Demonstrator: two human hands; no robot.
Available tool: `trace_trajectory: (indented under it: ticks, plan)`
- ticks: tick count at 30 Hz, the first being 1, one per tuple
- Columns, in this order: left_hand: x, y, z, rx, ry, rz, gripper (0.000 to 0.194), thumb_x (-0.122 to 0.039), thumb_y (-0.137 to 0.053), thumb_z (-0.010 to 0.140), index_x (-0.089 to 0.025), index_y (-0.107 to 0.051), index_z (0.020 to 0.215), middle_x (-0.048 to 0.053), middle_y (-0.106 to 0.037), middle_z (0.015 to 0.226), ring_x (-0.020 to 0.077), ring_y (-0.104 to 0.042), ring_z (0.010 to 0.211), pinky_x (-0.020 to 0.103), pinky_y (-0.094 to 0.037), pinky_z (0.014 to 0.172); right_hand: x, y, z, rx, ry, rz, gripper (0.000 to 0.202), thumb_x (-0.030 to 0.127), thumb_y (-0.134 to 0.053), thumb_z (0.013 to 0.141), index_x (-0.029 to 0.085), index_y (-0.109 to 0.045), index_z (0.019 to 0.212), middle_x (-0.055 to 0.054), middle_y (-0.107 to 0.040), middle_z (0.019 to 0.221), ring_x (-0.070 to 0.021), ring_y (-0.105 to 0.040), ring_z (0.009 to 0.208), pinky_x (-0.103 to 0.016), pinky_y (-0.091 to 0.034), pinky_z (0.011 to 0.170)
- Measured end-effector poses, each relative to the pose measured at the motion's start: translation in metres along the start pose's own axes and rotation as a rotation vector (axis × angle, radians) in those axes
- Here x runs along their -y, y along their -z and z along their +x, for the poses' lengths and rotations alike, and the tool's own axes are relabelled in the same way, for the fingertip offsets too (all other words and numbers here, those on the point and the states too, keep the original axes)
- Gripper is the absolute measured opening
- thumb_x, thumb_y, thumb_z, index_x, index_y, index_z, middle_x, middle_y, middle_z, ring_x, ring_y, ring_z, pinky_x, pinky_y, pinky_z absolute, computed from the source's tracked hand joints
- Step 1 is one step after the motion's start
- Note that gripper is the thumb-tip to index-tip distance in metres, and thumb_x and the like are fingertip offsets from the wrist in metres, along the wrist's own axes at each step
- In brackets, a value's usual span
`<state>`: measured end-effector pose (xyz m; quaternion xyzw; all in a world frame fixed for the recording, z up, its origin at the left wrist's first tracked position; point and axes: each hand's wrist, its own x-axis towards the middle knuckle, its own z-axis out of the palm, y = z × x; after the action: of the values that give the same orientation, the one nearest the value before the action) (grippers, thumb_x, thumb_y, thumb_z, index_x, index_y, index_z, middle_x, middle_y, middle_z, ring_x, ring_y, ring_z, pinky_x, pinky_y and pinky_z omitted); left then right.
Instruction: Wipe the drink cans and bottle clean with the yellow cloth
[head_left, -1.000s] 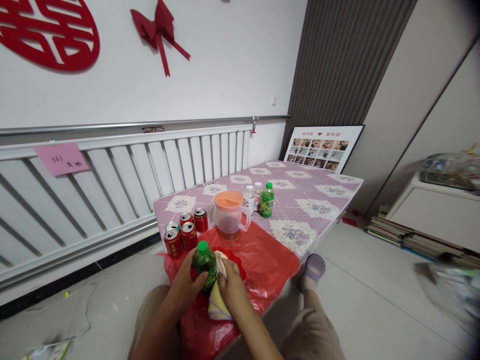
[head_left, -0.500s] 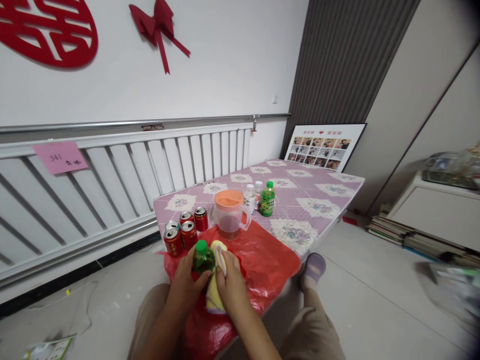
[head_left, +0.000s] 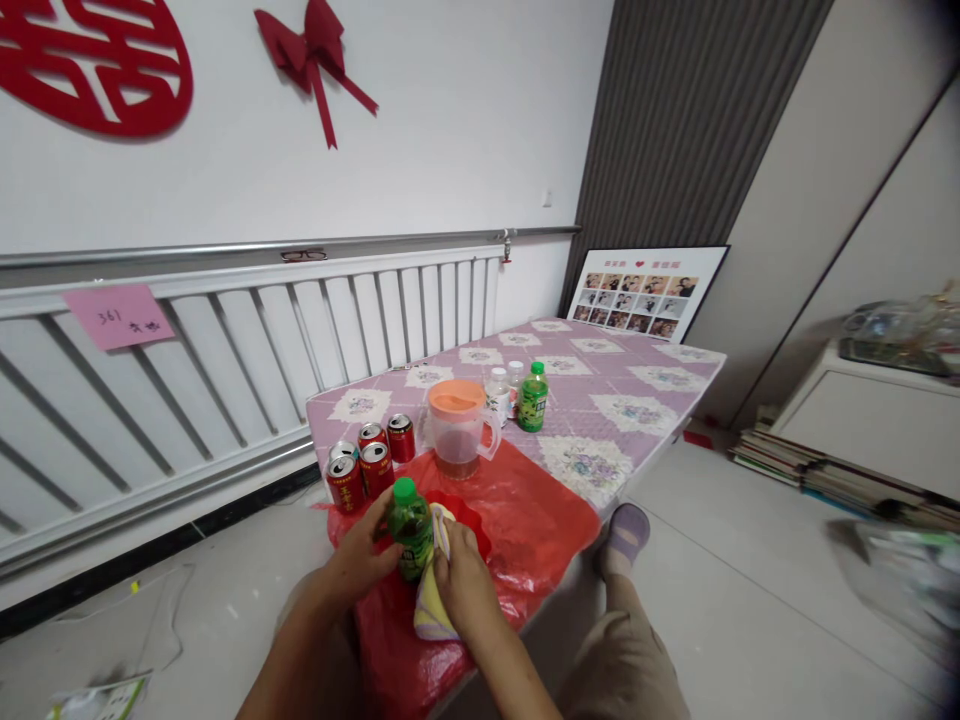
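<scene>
Left hand [head_left: 367, 555] wraps the green-capped bottle [head_left: 412, 540] from its left side, thumb across the near face; right hand [head_left: 463, 585] grasps a folded yellow cloth [head_left: 433, 608] against the bottle's right side. The bottle stands nearly upright over the red plastic sheet [head_left: 536, 510] at the near end of the table [head_left: 645, 405], just in front of a red dish [head_left: 480, 535]; whether its base rests on anything cannot be told. Handling, as judged: thin, smooth plastic, slippery if damp, yielding slightly under hard squeezing and unlikely to break; its weight depends on a fill level that is not legible. The labelled middle offers the surest hold, with the cap a poorer one. The cloth should prove light, soft and limp, best pinched through several folds. Beside and beyond: red cans [head_left: 346, 487] at left, an orange-lidded pitcher [head_left: 459, 440] behind the dish, and, farther back, white-capped bottles [head_left: 498, 397] next to a second green bottle [head_left: 533, 402].
</scene>
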<state>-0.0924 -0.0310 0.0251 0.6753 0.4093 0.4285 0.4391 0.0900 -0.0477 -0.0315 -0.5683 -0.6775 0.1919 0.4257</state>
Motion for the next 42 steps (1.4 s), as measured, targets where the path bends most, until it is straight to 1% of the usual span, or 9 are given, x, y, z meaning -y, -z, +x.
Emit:
trace_trajectory:
  ticks: [6, 10, 16, 21, 26, 30, 35, 39, 42]
  plan:
    - [0.014, -0.015, -0.004, -0.194, 0.006, 0.104, 0.072, -0.016, -0.065, 0.071, -0.021, -0.04, 0.138, 0.011, -0.056, 0.133, 0.0264, -0.058, 0.118, 0.042, -0.049, 0.098, 0.0, 0.0, 0.001, -0.032, 0.022, 0.024, 0.049, 0.011, -0.044, 0.083, 0.012, -0.053, 0.13, -0.017, -0.058, 0.127, -0.0236, -0.056, 0.121, -0.04, -0.045, 0.105]
    - [0.018, -0.02, -0.006, -0.33, -0.047, 0.236, 0.073, -0.017, -0.071, 0.066, -0.021, -0.045, 0.134, 0.01, -0.056, 0.13, 0.029, -0.055, 0.119, 0.045, -0.047, 0.099, 0.02, 0.013, 0.005, -0.101, 0.048, 0.078, 0.046, 0.017, -0.042, 0.088, 0.015, -0.049, 0.133, -0.017, -0.053, 0.133, -0.0237, -0.052, 0.126, -0.042, -0.044, 0.106]
    - [0.019, -0.023, -0.002, -0.358, -0.032, 0.223, 0.066, -0.017, -0.071, 0.066, -0.02, -0.048, 0.128, 0.01, -0.058, 0.123, 0.0286, -0.058, 0.114, 0.045, -0.048, 0.098, 0.055, 0.035, 0.015, -0.173, 0.122, 0.159, 0.045, 0.019, -0.043, 0.09, 0.022, -0.049, 0.135, -0.013, -0.047, 0.139, -0.0225, -0.045, 0.132, -0.04, -0.043, 0.107]
    - [0.013, -0.026, -0.001, -0.289, 0.023, 0.061, 0.067, -0.02, -0.069, 0.068, -0.019, -0.041, 0.129, 0.012, -0.058, 0.126, 0.0262, -0.06, 0.113, 0.045, -0.047, 0.101, 0.033, 0.02, 0.014, -0.089, 0.035, 0.097, 0.047, 0.017, -0.041, 0.088, 0.016, -0.049, 0.135, -0.015, -0.053, 0.134, -0.0222, -0.051, 0.127, -0.04, -0.041, 0.108]
    - [0.005, -0.032, -0.001, -0.363, 0.052, 0.136, 0.069, -0.021, -0.071, 0.066, -0.02, -0.041, 0.128, 0.012, -0.055, 0.128, 0.0282, -0.057, 0.117, 0.048, -0.045, 0.102, 0.004, 0.003, 0.006, -0.001, -0.033, 0.043, 0.048, 0.013, -0.047, 0.08, 0.011, -0.058, 0.127, -0.018, -0.064, 0.118, -0.026, -0.064, 0.111, -0.04, -0.05, 0.097]
    - [0.005, -0.036, 0.0, -0.417, 0.004, 0.198, 0.078, -0.023, -0.074, 0.064, -0.019, -0.039, 0.134, 0.013, -0.052, 0.132, 0.0319, -0.05, 0.125, 0.05, -0.041, 0.106, -0.002, 0.0, 0.004, -0.004, -0.035, 0.04, 0.049, 0.012, -0.049, 0.08, 0.014, -0.058, 0.127, -0.016, -0.065, 0.118, -0.0259, -0.063, 0.113, -0.04, -0.049, 0.099]
    - [0.009, -0.032, -0.005, -0.33, -0.001, 0.161, 0.08, -0.021, -0.072, 0.068, -0.02, -0.037, 0.14, 0.012, -0.047, 0.142, 0.0317, -0.041, 0.135, 0.049, -0.032, 0.114, -0.002, 0.003, 0.005, -0.017, -0.029, 0.055, 0.046, 0.013, -0.047, 0.082, 0.013, -0.057, 0.128, -0.016, -0.063, 0.121, -0.0246, -0.06, 0.116, -0.04, -0.048, 0.101]
    - [0.013, -0.022, -0.008, -0.164, 0.013, -0.015, 0.077, -0.018, -0.061, 0.077, -0.021, -0.027, 0.146, 0.011, -0.038, 0.151, 0.027, -0.04, 0.138, 0.044, -0.032, 0.115, 0.005, 0.009, 0.007, -0.046, -0.017, 0.068, 0.048, 0.014, -0.044, 0.085, 0.015, -0.052, 0.132, -0.015, -0.057, 0.131, -0.0222, -0.055, 0.123, -0.04, -0.044, 0.105]
    - [0.019, -0.017, -0.009, -0.123, 0.02, -0.051, 0.075, -0.019, -0.061, 0.078, -0.019, -0.029, 0.145, 0.012, -0.041, 0.149, 0.0267, -0.043, 0.135, 0.044, -0.033, 0.115, 0.017, 0.015, 0.009, -0.086, 0.031, 0.07, 0.048, 0.015, -0.043, 0.087, 0.017, -0.051, 0.134, -0.014, -0.051, 0.137, -0.0222, -0.049, 0.129, -0.04, -0.042, 0.107]
